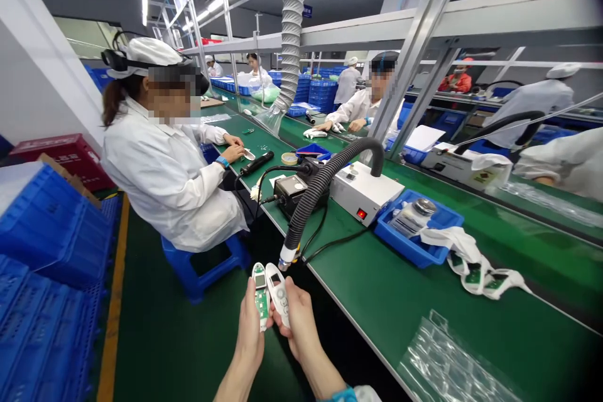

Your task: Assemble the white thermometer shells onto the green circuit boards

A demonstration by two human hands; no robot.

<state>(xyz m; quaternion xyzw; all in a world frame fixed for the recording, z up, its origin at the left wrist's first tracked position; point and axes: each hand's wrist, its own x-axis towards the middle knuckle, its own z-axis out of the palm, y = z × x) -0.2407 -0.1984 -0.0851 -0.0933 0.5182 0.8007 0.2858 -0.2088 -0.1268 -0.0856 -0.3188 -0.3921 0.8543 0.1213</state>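
In my left hand (252, 320) is an opened remote control half with a green circuit board (262, 304) and a small grey screen facing up. My right hand (296, 314) grips a white remote control cover (277, 295) with a dark window and round grey buttons. The two pieces are held side by side, their edges close together or touching. Just above them hangs the nozzle of a black corrugated hose (301, 220), which curves down from a white machine box (360, 191) with a lit red switch.
On the green bench (339, 276) stand a black device (292, 191) and a blue tray (405, 245) holding a metal-lidded bottle. White casings (485, 273) and a clear plastic blister tray (452, 364) lie to the right. A co-worker (169, 163) sits at the left, near blue crates (42, 326).
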